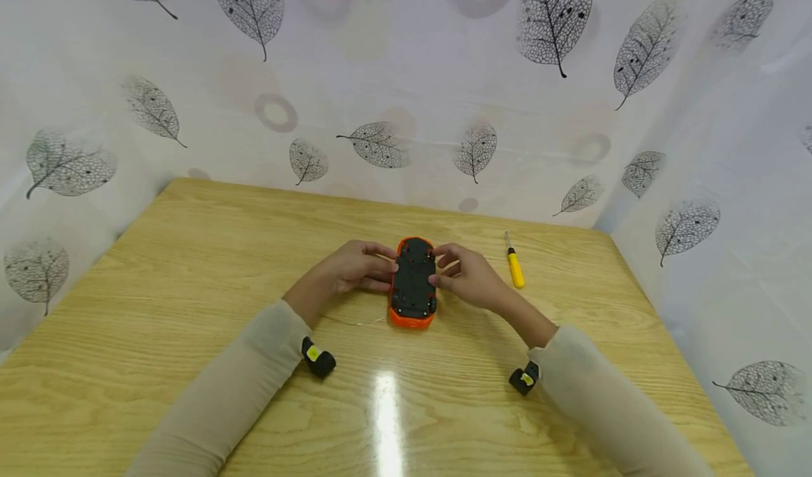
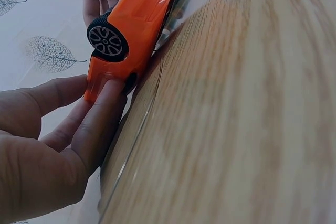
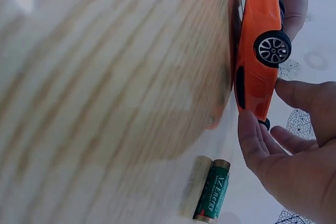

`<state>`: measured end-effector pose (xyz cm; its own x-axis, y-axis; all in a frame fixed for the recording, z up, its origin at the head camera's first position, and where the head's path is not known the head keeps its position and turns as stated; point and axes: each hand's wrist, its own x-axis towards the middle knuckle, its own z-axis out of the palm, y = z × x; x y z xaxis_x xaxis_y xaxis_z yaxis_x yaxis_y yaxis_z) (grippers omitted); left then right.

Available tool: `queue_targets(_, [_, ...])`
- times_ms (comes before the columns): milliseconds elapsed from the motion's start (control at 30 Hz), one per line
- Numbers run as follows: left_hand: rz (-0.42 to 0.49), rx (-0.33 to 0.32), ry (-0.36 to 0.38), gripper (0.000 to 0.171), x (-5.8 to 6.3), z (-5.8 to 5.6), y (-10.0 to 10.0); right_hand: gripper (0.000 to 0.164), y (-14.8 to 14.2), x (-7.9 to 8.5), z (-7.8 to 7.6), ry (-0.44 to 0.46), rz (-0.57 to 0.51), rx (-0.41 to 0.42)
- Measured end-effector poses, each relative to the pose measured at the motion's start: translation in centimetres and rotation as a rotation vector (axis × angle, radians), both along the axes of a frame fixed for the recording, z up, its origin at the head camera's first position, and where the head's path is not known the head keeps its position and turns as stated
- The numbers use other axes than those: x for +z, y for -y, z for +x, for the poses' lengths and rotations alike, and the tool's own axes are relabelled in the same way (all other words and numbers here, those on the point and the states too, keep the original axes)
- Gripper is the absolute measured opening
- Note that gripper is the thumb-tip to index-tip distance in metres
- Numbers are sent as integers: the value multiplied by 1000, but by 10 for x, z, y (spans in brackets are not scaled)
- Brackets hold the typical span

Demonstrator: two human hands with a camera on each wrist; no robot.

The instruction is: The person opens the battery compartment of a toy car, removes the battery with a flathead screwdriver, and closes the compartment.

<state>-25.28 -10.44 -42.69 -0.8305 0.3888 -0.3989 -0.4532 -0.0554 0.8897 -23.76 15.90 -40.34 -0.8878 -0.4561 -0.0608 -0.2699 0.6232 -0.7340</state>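
Note:
An orange toy car (image 1: 413, 282) lies upside down on the wooden table (image 1: 190, 280), black underside up. My left hand (image 1: 357, 268) holds its left side with fingers and thumb. My right hand (image 1: 466, 274) grips the right side. The left wrist view shows the car's orange body (image 2: 137, 20) and a wheel (image 2: 107, 37), with my left fingers (image 2: 100, 124) pressed on its end. The right wrist view shows the car (image 3: 258, 51) on its roof, my right fingertips (image 3: 252, 135) touching it, and a green battery (image 3: 212, 191) lying beside my hand.
A yellow-handled screwdriver (image 1: 514, 265) lies on the table right of my right hand. A leaf-patterned curtain (image 1: 406, 75) encloses the table at back and sides. A thin wire (image 1: 355, 320) trails from the car toward my left wrist.

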Motion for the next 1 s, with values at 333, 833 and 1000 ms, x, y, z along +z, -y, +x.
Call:
queue_targets(333, [-7,7,7,40,0,0,-3,51,4,-2,4,96,-113,-76])
queue_targets(833, [10,94,42,33,5,7,-7,43,7,0,-7,127,-153,-51])
queue_targets(1000, [42,162,32,27,7,14,-11,38,6,0,-13,120,-139,-35])
